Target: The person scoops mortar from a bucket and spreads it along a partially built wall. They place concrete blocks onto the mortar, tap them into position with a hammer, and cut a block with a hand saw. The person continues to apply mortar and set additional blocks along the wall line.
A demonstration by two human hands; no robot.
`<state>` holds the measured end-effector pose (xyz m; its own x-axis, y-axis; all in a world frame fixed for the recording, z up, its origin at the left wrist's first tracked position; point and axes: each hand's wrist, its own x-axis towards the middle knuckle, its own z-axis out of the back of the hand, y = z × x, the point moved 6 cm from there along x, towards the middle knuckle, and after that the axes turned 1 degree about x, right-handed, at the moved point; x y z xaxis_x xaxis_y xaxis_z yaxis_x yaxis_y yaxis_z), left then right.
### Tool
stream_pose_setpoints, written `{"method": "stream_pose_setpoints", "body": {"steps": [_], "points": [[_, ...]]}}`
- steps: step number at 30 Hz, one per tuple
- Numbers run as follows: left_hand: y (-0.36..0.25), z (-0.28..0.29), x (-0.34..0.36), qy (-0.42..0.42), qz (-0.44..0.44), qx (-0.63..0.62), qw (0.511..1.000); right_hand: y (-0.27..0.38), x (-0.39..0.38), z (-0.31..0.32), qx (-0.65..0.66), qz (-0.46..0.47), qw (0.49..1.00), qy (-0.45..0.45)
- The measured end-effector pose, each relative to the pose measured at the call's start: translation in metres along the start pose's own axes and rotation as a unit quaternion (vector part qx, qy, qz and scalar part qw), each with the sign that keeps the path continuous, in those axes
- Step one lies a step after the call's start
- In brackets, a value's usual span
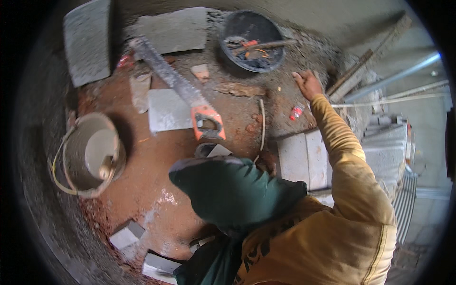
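My right hand (308, 85), in a mustard sleeve, is raised at the upper right, just below and right of a black basin (251, 64) holding dark debris, an orange item and a stick; its fingers are loosely bent and apart, holding nothing visible. My left hand is out of sight. A handsaw (194, 97) with an orange handle lies left of my right arm, across a pale square slab (164, 111). A red-labelled plastic bottle (297, 111) and a pale thin hose (262, 126) lie below my hand. My green-clad leg fills the lower middle.
A bucket (76, 175) with a tool inside stands left, beside a dark curved wall (40, 166). Grey slabs (88, 42) lie upper left; block pieces (126, 237) lie lower left. Pale blocks (297, 156) sit right of centre, with boards, metal poles (394, 76) and corrugated sheet (406, 204) along the right.
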<state>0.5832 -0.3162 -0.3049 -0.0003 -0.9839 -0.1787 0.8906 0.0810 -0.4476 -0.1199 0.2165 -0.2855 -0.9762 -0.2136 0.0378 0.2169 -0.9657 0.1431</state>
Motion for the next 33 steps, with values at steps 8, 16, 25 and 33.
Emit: {"method": "stream_pose_setpoints", "body": {"steps": [8, 16, 25, 33], "points": [[-0.117, -0.016, 0.070, 0.054, -0.089, 0.040, 0.994, -0.224, -0.259, 0.017, -0.147, -0.391, 0.900, 0.123], [-0.132, -0.054, 0.093, 0.143, -0.300, 0.149, 0.931, -0.147, -0.550, -0.084, -0.045, -0.462, 0.762, 0.452], [-0.058, -0.025, 0.121, 0.119, -0.338, 0.228, 0.905, 0.042, -0.565, -0.103, 0.099, -0.308, 0.746, 0.583], [0.000, -0.027, 0.129, 0.121, -0.299, 0.151, 0.934, 0.068, -0.616, -0.096, 0.115, -0.257, 0.742, 0.608]]}}
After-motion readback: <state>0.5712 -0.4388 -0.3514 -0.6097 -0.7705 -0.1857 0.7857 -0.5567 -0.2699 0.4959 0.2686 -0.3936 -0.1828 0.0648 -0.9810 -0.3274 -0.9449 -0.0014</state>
